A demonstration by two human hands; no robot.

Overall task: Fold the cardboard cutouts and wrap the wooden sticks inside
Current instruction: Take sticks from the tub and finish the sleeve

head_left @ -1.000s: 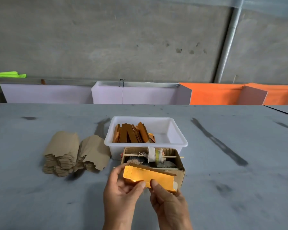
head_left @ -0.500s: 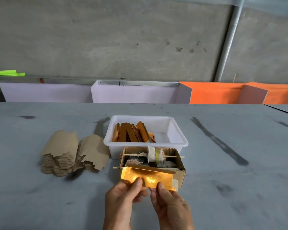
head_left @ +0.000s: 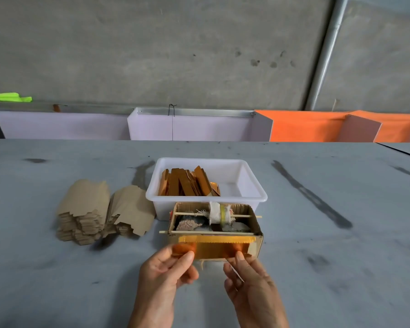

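Both hands pinch one gold cutout by its ends, left hand on the left end, right hand on the right, just above the desk. The cutout sits right beyond the fingertips, against a cardboard box. This looks like the folding step; next a stick, just past the cutout, must go inside

No readable text, label, brand, number or sign is found in the head view. The gold foil cutout, the brown cardboard stacks, the white plastic tub and the small cardboard box are seen blank. Only stains and scuffs are noted on the concrete wall and grey table.
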